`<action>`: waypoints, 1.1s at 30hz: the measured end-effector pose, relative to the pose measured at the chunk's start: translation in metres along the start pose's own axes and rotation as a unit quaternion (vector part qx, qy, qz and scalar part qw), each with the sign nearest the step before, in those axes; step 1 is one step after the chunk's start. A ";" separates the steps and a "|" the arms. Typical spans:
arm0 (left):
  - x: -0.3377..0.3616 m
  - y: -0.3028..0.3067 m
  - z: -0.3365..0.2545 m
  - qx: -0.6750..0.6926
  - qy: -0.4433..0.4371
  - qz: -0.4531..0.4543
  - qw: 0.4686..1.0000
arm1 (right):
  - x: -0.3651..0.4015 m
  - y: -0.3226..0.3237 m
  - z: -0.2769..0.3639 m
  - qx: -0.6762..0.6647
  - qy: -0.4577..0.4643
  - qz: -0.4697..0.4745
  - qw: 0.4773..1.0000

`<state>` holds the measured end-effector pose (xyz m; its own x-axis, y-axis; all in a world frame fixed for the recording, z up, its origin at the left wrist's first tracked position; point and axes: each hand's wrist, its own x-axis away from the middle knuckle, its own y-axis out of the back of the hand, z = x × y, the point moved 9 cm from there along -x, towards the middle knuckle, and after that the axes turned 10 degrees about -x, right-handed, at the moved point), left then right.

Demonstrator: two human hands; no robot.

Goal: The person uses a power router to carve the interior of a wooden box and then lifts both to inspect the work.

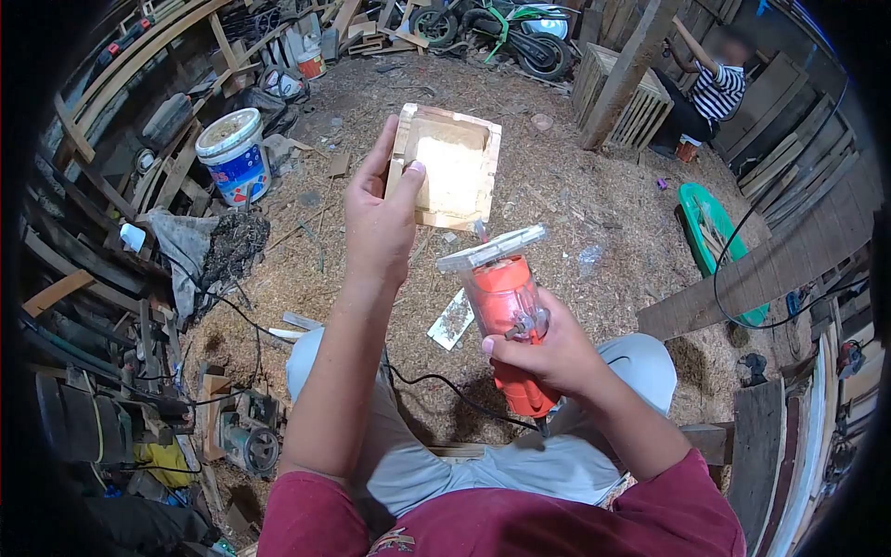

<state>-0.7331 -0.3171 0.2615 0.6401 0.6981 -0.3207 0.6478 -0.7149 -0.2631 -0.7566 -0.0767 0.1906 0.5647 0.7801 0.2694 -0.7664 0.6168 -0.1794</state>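
Note:
My left hand [383, 209] grips a small square wooden box [452, 167] by its left side, thumb on the rim and fingers behind. The box's hollow inside faces me, pale and brightly lit. In my right hand [548, 348] is an orange trim router [515, 362], its clear base tilted up toward the box. The router bit [480, 228] sticks out of the base close to the box's lower right corner. A black power cord [445, 381] runs from the router's bottom end across my lap.
Wood shavings [353, 93] cover the floor. A white paint bucket [232, 153] stands at left, a green tub [710, 223] with wood scraps at right. Another person [719, 93] sits near a slatted crate [640, 107]. A green motorbike [506, 32] is at the back; a power tool [249, 436] lies lower left.

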 end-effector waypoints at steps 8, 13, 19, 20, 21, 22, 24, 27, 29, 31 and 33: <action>-0.001 0.003 0.001 -0.009 0.001 -0.006 1.000 | -0.002 0.002 -0.002 0.007 0.035 -0.003 0.999; 0.001 -0.001 -0.001 -0.014 0.002 0.004 1.000 | 0.000 0.000 -0.002 -0.009 0.001 -0.004 1.000; 0.002 -0.003 0.001 -0.016 0.001 0.007 1.000 | -0.002 0.002 -0.002 0.002 -0.001 -0.004 1.000; 0.001 -0.002 0.003 -0.008 0.003 0.002 1.000 | -0.002 0.003 -0.003 0.009 -0.002 -0.006 1.000; 0.000 -0.001 0.005 0.000 0.005 -0.003 1.000 | -0.002 0.003 -0.004 0.016 -0.002 -0.008 1.000; -0.001 0.000 0.002 -0.014 -0.005 0.001 1.000 | -0.002 0.004 -0.004 0.023 -0.002 -0.010 1.000; -0.002 0.002 -0.004 -0.043 -0.026 0.008 0.999 | -0.001 0.004 -0.004 0.011 -0.005 -0.008 1.000; -0.004 0.007 0.006 0.017 0.034 -0.014 0.999 | 0.002 0.002 -0.002 -0.009 -0.011 -0.011 1.000; -0.003 0.006 -0.001 -0.019 0.008 -0.022 1.000 | 0.001 0.002 -0.001 -0.004 -0.007 -0.012 1.000; -0.003 0.007 -0.002 -0.030 0.002 -0.028 0.999 | 0.001 0.003 0.000 0.020 0.002 -0.011 1.000; -0.005 0.008 0.002 -0.018 0.016 -0.027 0.999 | -0.001 0.004 -0.002 0.029 0.016 -0.008 0.999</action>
<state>-0.7322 -0.3260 0.2590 0.6155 0.7376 -0.2777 0.6968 -0.6739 -0.2455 -0.7598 -0.0744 0.1882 0.5860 0.7734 0.2417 -0.7730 0.6231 -0.1197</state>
